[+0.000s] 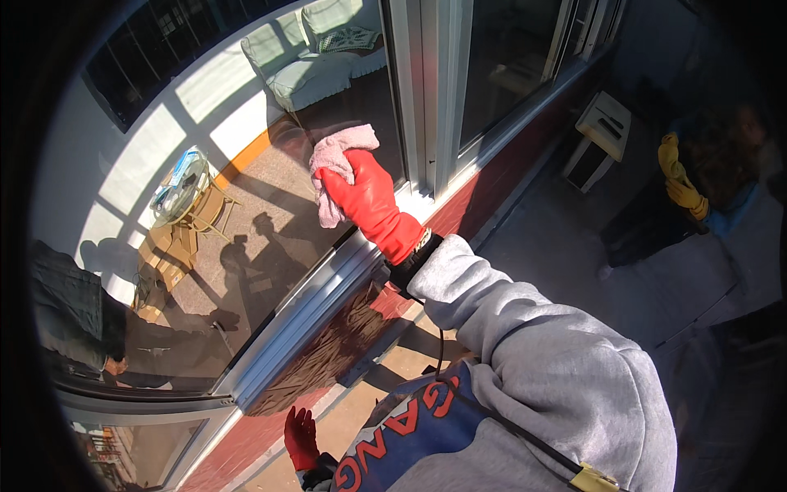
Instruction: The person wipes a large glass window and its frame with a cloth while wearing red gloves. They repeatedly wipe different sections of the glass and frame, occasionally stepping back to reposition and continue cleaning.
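My right hand (366, 197), in a red rubber glove, grips a bunched pink cloth (335, 166) against the window pane (295, 203), near the pane's lower corner by the upright frame. The cloth sticks out beyond the thumb and fingers. Down at the bottom of the view is my left hand (301, 435), also in a red glove, raised with its fingers extended and nothing visible in it. It is beside the red wall below the white window sill (307, 307), apart from the glass.
Through the glass show a covered sofa (313, 80), a small glass-topped table (181, 190) and cardboard (169, 252). A dark-jacketed person (67, 307) appears at far left. Right, a co-worker's yellow-gloved hands (682, 184) are near a small stand (599, 132) bearing dark items.
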Demonstrator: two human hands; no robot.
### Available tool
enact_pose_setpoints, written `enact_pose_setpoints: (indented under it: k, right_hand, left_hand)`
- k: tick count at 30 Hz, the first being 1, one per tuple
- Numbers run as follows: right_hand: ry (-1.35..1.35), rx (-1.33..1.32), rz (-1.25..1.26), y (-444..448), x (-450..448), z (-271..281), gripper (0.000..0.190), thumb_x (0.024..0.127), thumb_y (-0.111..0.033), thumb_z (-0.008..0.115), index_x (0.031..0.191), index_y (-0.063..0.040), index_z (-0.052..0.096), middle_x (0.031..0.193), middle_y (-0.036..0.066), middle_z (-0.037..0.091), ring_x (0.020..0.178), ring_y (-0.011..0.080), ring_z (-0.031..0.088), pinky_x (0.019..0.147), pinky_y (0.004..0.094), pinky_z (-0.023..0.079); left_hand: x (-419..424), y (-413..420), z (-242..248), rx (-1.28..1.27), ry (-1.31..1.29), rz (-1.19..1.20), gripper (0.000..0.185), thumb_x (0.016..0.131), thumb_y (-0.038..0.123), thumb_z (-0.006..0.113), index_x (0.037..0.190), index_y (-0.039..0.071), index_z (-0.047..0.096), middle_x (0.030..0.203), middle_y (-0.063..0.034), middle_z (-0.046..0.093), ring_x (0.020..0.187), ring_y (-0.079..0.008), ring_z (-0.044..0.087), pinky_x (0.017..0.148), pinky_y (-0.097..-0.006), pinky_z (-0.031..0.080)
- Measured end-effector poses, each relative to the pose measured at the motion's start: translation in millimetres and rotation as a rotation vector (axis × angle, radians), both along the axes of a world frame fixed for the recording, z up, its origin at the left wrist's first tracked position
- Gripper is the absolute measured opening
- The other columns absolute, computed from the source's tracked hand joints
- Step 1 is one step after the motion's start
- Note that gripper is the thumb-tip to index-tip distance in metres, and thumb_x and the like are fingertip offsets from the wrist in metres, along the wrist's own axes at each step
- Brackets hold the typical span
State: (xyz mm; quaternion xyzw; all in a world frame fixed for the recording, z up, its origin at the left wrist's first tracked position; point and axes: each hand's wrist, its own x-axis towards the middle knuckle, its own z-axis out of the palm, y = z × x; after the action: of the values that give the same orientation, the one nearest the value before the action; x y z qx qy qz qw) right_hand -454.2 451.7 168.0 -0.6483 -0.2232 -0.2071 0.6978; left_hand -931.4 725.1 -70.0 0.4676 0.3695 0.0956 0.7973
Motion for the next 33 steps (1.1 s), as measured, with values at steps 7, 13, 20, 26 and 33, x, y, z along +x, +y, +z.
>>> enact_pose_setpoints:
  k: [7,13,20,26,33]
  right_hand:
    - [0.417,-0.302,-0.072,-45.1,28.8,-61.5,0.051,0.088,-0.036,0.067,0.122,0.001,0.056,0.099,0.021,0.067,0.092,0.0348,0.067,0.079,0.0424,0.052]
    - [0.496,-0.604,0.864,-66.9,-94.6,-119.0,0.065,0.086,-0.038,0.075,0.133,0.001,0.057,0.112,0.014,0.069,0.107,0.0221,0.065,0.094,0.0337,0.051]
    - [0.82,-0.432,1.181,-258.1,-54.3,-152.8,0.057,0.095,-0.042,0.065,0.135,-0.003,0.057,0.124,0.008,0.065,0.112,0.0195,0.062,0.095,0.035,0.05]
    - [0.973,-0.647,0.088,-554.4,-42.6,-257.8,0.064,0.088,-0.041,0.068,0.139,-0.006,0.055,0.139,0.017,0.057,0.12,0.0276,0.061,0.099,0.0379,0.049]
    - [1.391,-0.25,-0.137,-720.2,-119.6,-277.6,0.086,0.089,-0.038,0.07,0.159,-0.018,0.025,0.12,0.01,0.065,0.106,0.0212,0.063,0.088,0.0348,0.051]
  left_hand:
    - [108.5,-5.0,-40.1,-0.17,-0.043,-0.661,0.045,0.104,0.028,0.045,0.147,0.015,0.043,0.135,-0.0083,0.055,0.123,-0.0259,0.053,0.102,-0.0395,0.044]
    - [182.2,-108.7,16.0,-0.258,-0.067,-0.673,0.06,0.1,0.052,0.052,0.148,0.017,0.041,0.136,-0.0067,0.056,0.126,-0.0255,0.053,0.106,-0.0456,0.042]
    - [257.6,-239.1,56.0,-0.293,0.079,-0.861,0.05,0.098,0.036,0.063,0.134,0.004,0.055,0.121,-0.0094,0.066,0.105,-0.0223,0.065,0.094,-0.0348,0.051]
    - [306.9,-266.2,-19.6,-0.456,0.073,-0.701,0.06,0.094,0.057,0.058,0.134,0.012,0.056,0.119,-0.0084,0.065,0.103,-0.0228,0.064,0.091,-0.0345,0.052]
    - [395.8,-293.0,-109.2,-0.797,-0.195,-0.624,0.036,0.1,0.052,0.05,0.091,0.017,0.048,0.073,-0.0043,0.045,0.066,-0.0199,0.048,0.059,-0.0356,0.042]
